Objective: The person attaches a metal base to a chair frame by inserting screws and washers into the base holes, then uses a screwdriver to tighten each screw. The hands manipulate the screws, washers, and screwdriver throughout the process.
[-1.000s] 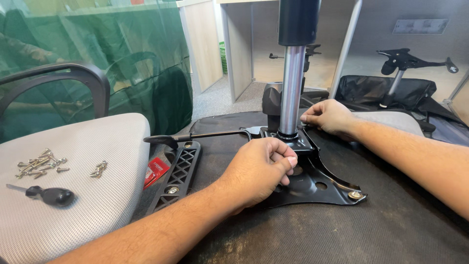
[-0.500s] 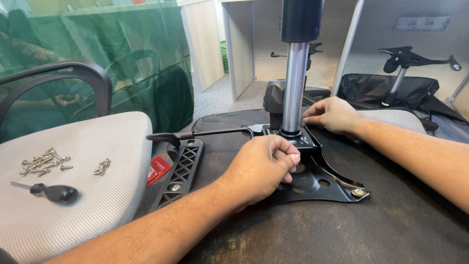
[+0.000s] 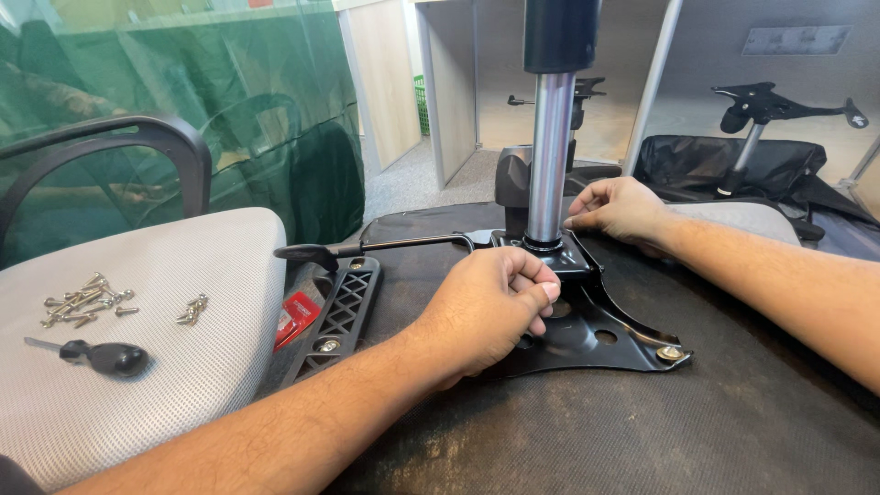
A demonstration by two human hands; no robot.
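Observation:
A black metal chair mechanism plate lies on the dark underside of an upturned seat, with a chrome gas-lift column standing upright in its hub. My left hand is curled into a fist on the plate's near left side; what it pinches is hidden. My right hand rests fingertips on the plate's far edge, just right of the column. A black adjustment lever sticks out to the left.
A grey fabric seat cushion at left carries several loose screws and a black-handled screwdriver. A black plastic bracket and red packet lie between. Another chair base stands at back right.
The hands and plate stay almost as they were; the view has only shifted slightly. My left fist has closed a little tighter on the plate.

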